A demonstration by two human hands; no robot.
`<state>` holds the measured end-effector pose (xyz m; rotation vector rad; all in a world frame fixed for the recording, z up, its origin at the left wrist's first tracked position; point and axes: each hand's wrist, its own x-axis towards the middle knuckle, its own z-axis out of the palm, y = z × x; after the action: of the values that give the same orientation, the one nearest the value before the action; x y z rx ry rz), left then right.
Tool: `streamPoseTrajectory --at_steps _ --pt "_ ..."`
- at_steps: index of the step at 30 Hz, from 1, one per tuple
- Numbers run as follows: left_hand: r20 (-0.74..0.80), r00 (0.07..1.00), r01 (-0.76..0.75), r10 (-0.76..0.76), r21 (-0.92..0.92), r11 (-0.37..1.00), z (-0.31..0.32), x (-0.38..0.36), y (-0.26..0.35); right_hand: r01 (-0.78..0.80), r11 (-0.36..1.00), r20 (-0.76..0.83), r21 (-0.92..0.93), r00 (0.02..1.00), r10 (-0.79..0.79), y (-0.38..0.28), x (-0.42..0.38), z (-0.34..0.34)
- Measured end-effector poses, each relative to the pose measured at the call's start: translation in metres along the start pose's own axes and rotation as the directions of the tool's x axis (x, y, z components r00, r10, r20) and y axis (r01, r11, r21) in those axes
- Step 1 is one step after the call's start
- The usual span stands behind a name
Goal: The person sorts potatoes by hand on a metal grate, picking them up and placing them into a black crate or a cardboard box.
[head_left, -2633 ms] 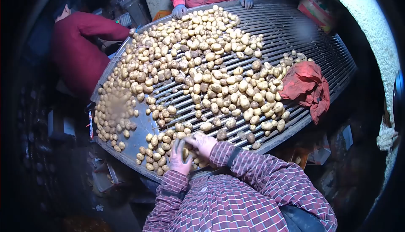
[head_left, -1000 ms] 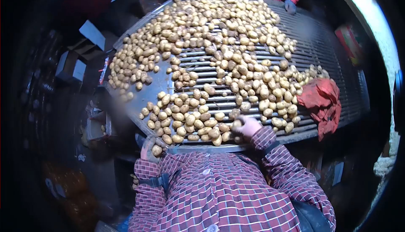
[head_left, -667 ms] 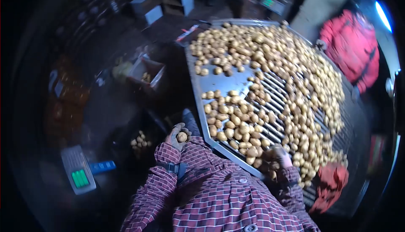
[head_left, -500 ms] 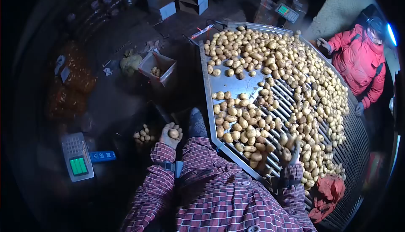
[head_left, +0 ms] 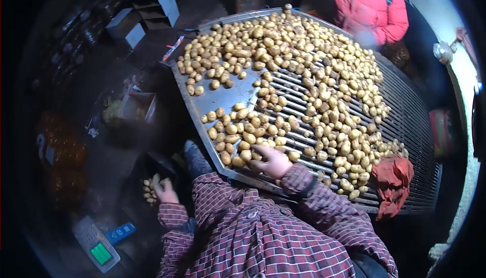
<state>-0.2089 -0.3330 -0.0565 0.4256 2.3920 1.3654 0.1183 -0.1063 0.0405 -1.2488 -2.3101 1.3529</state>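
The potatoes [head_left: 249,137] nearest to the right hand [head_left: 275,161] are found at the near left corner of the surface [head_left: 405,96], just beyond and beneath its fingertips, toward the person's left. The thumb is held apart from the other fingers there, but whether a potato is pinched cannot be told, since the underside is hidden. The left hand [head_left: 166,192] is lowered past the surface's edge, beside a small heap of potatoes [head_left: 149,192] in a dark area; its fingers are spread, slightly blurred, and nothing is seen held between them. No single long axis is shared: the potatoes are round to oval and are turned every way. Pale yellow skins are marked by brown, earthy patches. The surface is made of dull metal bars set side by side with narrow gaps, joined at the left by a smooth, shiny metal sheet [head_left: 235,93] and bounded by a raised straight rim. At the right, a crumpled red cloth [head_left: 392,179] is draped over the edge in soft folds. Below the left hand, a flat scale [head_left: 98,247] with a lit green display is seen, and across the surface a padded pink jacket [head_left: 372,7] is worn by another person.
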Motion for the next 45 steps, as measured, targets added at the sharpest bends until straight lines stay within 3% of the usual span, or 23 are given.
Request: streamPoseTrajectory --at_steps 1,2,3,4,6,8,9,12,13,16,24,26,28,30,31,32,34,35,36,40,42,44,45 --pt "0.093 0.991 -0.109 0.100 0.093 0.990 0.029 -0.018 0.038 -0.048 0.991 -0.105 -0.128 0.994 0.035 0.033 -0.019 -0.018" --pt "0.251 0.942 -0.192 0.221 -0.138 0.972 0.053 -0.023 0.047 -0.171 0.979 -0.154 -0.111 0.976 0.153 0.055 -0.042 -0.037" --pt "0.355 0.824 -0.453 0.442 -0.058 0.890 0.076 -0.030 0.065 -0.288 0.939 -0.201 -0.186 0.947 0.250 0.060 -0.066 -0.052" --pt "0.466 0.639 -0.685 0.611 -0.016 0.729 0.098 -0.038 0.083 -0.313 0.865 -0.252 -0.392 0.941 0.226 0.086 -0.090 -0.055" --pt "0.734 0.402 -0.832 0.547 0.043 0.553 0.130 -0.055 0.115 -0.508 0.681 -0.175 -0.528 0.849 0.498 0.067 -0.122 -0.064" --pt "0.913 0.163 -0.960 0.374 0.060 0.273 0.153 -0.075 0.142 -0.514 0.666 -0.135 -0.541 0.834 0.535 0.075 -0.133 -0.041" --pt "0.949 0.099 -0.977 0.300 0.035 0.211 0.165 -0.081 0.136 -0.511 0.736 -0.150 -0.444 0.852 0.501 0.087 -0.129 -0.031" --pt "0.964 0.134 -0.952 0.228 0.062 0.298 0.185 -0.083 0.150 -0.483 0.830 -0.008 -0.279 0.865 0.501 0.063 -0.081 -0.020" --pt "0.980 0.127 -0.972 0.156 0.091 0.215 0.190 -0.082 0.158 -0.470 0.842 -0.002 -0.267 0.873 0.487 0.052 -0.064 -0.014" --pt "0.970 0.156 -0.974 0.188 0.119 0.194 0.206 -0.078 0.159 -0.442 0.859 0.042 -0.259 0.883 0.467 0.037 -0.030 -0.001" --pt "0.886 0.292 -0.954 0.360 0.297 0.043 0.294 -0.005 0.159 -0.290 0.916 -0.101 -0.276 0.957 0.272 0.042 0.065 -0.010" --pt "0.884 0.361 -0.932 0.298 0.350 0.091 0.304 0.012 0.182 -0.235 0.887 -0.177 -0.398 0.968 0.177 0.050 0.098 -0.024" --pt "0.807 0.484 -0.838 0.338 0.316 0.445 0.318 0.039 0.178 -0.270 0.822 -0.159 -0.501 0.963 0.220 0.045 0.122 -0.055" --pt "0.764 0.537 -0.672 0.357 0.132 0.729 0.319 0.078 0.169 -0.328 0.762 -0.214 -0.558 0.944 0.250 0.038 0.133 -0.088" --pt "0.727 0.582 -0.745 0.364 0.298 0.596 0.308 0.086 0.177 -0.342 0.765 -0.272 -0.546 0.936 0.224 0.051 0.145 -0.097" --pt "0.681 0.682 -0.685 0.268 0.466 0.560 0.296 0.091 0.183 -0.359 0.756 -0.307 -0.548 0.927 0.217 0.065 0.150 -0.105" --pt "0.614 0.727 -0.638 0.306 0.442 0.630 0.273 0.099 0.169 -0.378 0.779 -0.416 -0.500 0.894 0.167 0.071 0.150 -0.110" --pt "0.608 0.728 -0.640 0.317 0.438 0.631 0.266 0.094 0.162 -0.358 0.819 -0.418 -0.447 0.894 0.163 0.093 0.157 -0.097" --pt "0.635 0.700 -0.689 0.327 0.482 0.541 0.261 0.081 0.159 -0.326 0.844 -0.375 -0.425 0.912 0.164 0.101 0.155 -0.084" --pt "0.770 0.539 -0.842 0.341 0.511 0.174 0.240 0.021 0.150 -0.043 0.725 -0.186 -0.688 0.975 -0.119 0.084 0.108 -0.061" --pt "0.843 0.418 -0.907 0.340 0.363 0.214 0.219 0.008 0.147 -0.020 0.707 -0.161 -0.707 0.978 -0.133 0.076 0.075 -0.055" --pt "0.839 0.409 -0.904 0.360 0.319 0.286 0.199 0.003 0.140 -0.004 0.699 -0.136 -0.715 0.982 -0.133 0.082 0.046 -0.045" --pt "0.782 0.470 -0.865 0.409 0.318 0.387 0.190 0.005 0.133 0.016 0.686 -0.104 -0.727 0.986 -0.133 0.074 0.035 -0.051"
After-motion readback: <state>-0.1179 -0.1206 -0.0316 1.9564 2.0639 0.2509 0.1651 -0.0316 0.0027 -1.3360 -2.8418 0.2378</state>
